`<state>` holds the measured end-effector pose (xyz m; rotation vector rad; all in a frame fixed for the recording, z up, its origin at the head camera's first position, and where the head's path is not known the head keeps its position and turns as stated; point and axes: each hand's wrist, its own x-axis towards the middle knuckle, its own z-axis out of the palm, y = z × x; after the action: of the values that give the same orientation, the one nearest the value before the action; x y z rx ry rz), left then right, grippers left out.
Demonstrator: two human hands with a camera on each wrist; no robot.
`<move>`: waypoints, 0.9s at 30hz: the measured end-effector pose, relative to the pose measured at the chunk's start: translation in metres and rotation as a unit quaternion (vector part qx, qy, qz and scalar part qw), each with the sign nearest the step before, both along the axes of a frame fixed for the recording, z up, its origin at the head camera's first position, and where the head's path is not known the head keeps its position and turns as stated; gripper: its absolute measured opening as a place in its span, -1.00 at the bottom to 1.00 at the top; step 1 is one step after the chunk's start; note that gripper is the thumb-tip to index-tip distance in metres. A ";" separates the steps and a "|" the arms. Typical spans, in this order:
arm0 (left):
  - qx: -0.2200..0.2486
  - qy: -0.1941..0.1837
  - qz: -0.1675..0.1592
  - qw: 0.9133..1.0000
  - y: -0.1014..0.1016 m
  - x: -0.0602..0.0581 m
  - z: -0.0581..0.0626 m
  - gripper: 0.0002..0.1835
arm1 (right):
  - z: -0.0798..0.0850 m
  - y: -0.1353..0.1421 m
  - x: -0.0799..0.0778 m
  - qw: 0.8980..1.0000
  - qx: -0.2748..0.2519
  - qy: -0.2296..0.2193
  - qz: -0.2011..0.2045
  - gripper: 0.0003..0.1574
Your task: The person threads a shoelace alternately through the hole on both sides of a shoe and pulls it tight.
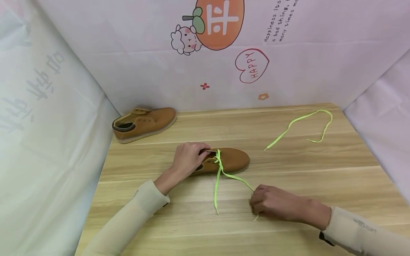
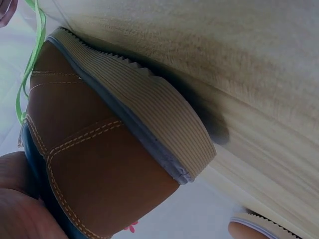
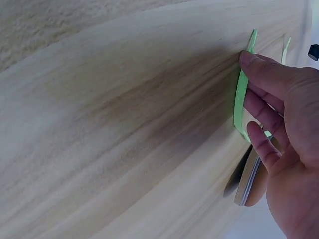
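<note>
A brown shoe (image 1: 236, 160) stands mid-table with its toe to the right. My left hand (image 1: 188, 158) grips its upper by the opening, and in the left wrist view the shoe's ridged sole (image 2: 144, 107) faces the table. A neon green shoelace (image 1: 216, 193) is knotted across the front eyelets. One end of it lies toward me on the wood; the other stretches right to my right hand (image 1: 278, 204). There the thumb and fingers pinch the lace (image 3: 240, 92) near its tip, low over the table.
A second brown shoe (image 1: 158, 119), without a lace, stands at the back left by the white printed backdrop (image 1: 144, 78). Another green shoelace (image 1: 289, 125) lies curved on the wooden table (image 1: 320, 170) at the back right. White sheets hang at both sides.
</note>
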<state>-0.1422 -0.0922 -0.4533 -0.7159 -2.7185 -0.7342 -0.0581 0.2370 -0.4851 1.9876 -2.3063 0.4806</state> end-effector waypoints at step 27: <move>0.008 0.068 -0.017 0.998 -0.001 0.003 -0.009 -0.92 | 0.056 -0.012 -0.052 0.952 -0.071 -0.234 -0.186 -0.79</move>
<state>-0.1391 -0.0934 -0.4627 -0.7793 -2.5818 -0.6878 -0.1098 0.2247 -0.4289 1.4345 -2.7261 1.1428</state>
